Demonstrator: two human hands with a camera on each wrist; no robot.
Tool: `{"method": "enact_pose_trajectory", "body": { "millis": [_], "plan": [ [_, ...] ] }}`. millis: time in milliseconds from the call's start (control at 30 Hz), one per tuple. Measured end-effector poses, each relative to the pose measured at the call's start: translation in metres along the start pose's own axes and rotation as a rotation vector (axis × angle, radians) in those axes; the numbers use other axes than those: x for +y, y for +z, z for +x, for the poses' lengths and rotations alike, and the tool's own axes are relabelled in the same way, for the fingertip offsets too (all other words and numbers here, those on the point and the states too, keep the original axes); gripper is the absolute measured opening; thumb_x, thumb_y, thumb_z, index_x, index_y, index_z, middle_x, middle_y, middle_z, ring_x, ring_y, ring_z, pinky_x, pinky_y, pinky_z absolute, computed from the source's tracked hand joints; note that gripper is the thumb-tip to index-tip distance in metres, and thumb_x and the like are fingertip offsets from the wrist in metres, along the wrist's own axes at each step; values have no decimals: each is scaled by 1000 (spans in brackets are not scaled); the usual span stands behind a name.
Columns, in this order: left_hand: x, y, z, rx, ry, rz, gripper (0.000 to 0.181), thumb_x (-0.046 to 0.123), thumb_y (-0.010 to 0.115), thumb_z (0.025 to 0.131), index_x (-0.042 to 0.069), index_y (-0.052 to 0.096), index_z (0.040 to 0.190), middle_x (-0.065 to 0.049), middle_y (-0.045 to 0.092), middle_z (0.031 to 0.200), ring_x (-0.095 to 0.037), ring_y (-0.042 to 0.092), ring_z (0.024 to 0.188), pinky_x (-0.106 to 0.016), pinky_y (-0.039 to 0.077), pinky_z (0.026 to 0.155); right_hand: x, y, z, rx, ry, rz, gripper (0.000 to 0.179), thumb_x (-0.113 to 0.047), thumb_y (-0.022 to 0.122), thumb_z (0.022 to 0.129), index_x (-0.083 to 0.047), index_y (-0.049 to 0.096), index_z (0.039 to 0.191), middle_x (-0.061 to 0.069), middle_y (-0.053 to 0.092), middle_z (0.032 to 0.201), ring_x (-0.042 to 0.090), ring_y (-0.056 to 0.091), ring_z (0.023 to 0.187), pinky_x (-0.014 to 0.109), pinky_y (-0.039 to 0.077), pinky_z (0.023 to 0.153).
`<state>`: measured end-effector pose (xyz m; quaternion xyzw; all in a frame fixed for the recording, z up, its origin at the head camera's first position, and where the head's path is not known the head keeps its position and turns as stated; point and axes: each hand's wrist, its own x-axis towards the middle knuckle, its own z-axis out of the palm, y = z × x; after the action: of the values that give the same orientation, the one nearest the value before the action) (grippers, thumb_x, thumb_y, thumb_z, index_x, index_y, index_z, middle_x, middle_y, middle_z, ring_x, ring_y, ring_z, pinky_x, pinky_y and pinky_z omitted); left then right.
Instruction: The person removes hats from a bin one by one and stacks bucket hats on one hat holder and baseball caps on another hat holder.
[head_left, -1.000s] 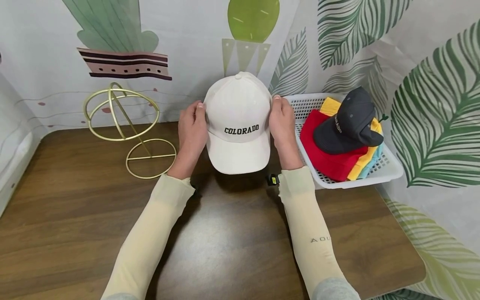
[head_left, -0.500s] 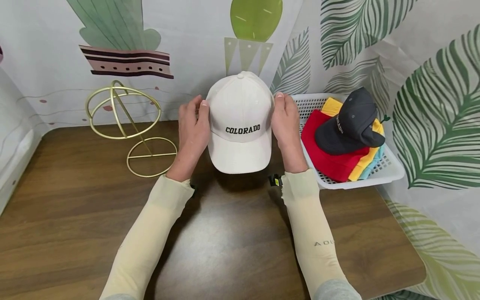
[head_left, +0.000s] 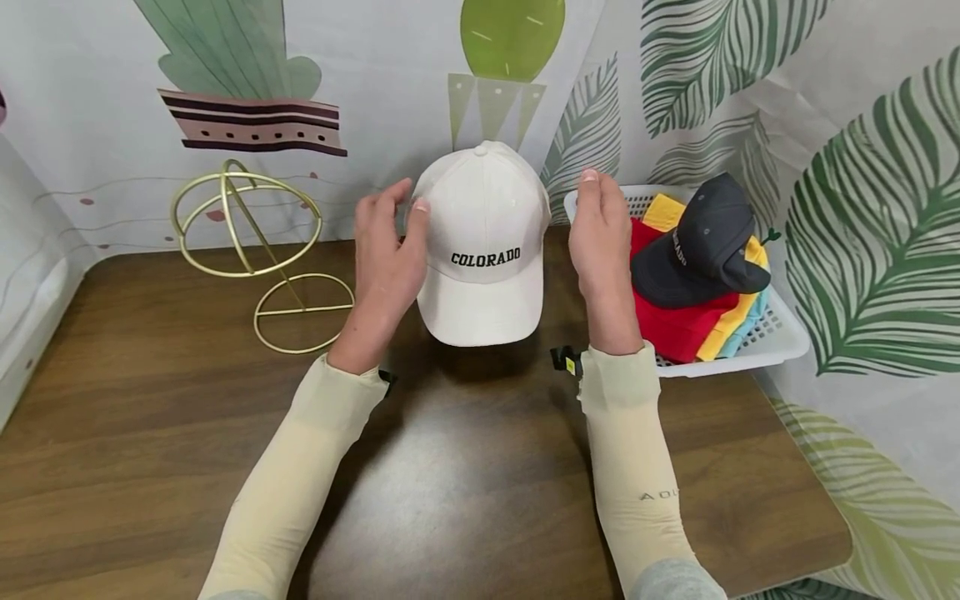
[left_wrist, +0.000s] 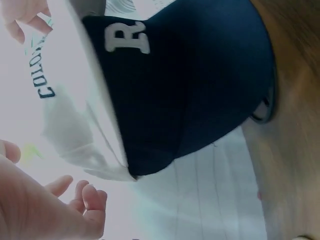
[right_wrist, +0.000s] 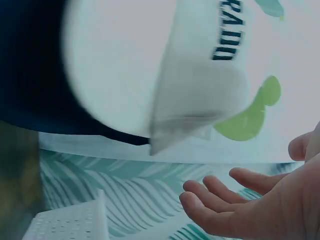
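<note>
A white baseball cap [head_left: 480,225] lettered COLORADO sits over a navy cap [left_wrist: 155,85] with a white R, which the wrist views show beneath it; both are raised above the table. Below the navy brim, part of a dark ring [left_wrist: 262,111] shows. My left hand [head_left: 390,254] is at the white cap's left side, its thumb overlapping the cap's edge in the head view; the left wrist view has it apart from the cap, fingers loosely bent. To the cap's right, my right hand [head_left: 603,246] stands away with relaxed fingers and holds nothing.
A gold wire hat stand [head_left: 281,267] stands on the brown table [head_left: 150,433] at left. At right, a white plastic basket [head_left: 780,333] holds a dark grey cap [head_left: 697,246] over red [head_left: 667,329], yellow and light blue fabric items. A patterned curtain hangs behind.
My right hand has let go of the white cap and moved right. My left hand has loosened from its side, with the thumb shifted slightly right. The cap stays in place.
</note>
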<state>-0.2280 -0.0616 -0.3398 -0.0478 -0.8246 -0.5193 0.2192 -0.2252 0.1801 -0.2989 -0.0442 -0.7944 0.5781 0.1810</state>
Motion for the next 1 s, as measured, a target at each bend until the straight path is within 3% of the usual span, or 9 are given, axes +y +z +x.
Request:
{"method": "enact_pose_trajectory", "body": {
  "millis": [233,367,600,1000],
  "plan": [
    [8,0,-5,19,50,33,48,35,56,108,8,60,148,-13,52,142,-28,44,135,-42,38,114,-11,-12,-6,40,-69,54,47,-41,41,114,-5,56,141,12,56,145,23,55,133,40,45,110],
    [11,1,-7,51,86,50,46,33,59,106,8,62,145,-15,53,140,-30,44,134,-42,37,113,-15,-17,-8,66,-128,129,43,-34,43,114,-5,57,143,15,59,142,25,58,133,36,47,109],
    [22,7,-12,124,247,45,44,29,66,99,8,67,137,-16,57,131,-34,46,127,-45,34,112,-16,-33,-8,136,-234,221,35,-26,49,112,-11,67,138,9,67,135,20,64,126,34,50,104],
    [37,17,-27,110,337,39,41,26,69,96,13,69,134,-11,57,131,-31,48,120,-43,36,106,-10,-58,0,252,-292,251,30,-18,50,111,-11,72,130,12,71,127,26,65,122,33,52,100]
  ]
}}
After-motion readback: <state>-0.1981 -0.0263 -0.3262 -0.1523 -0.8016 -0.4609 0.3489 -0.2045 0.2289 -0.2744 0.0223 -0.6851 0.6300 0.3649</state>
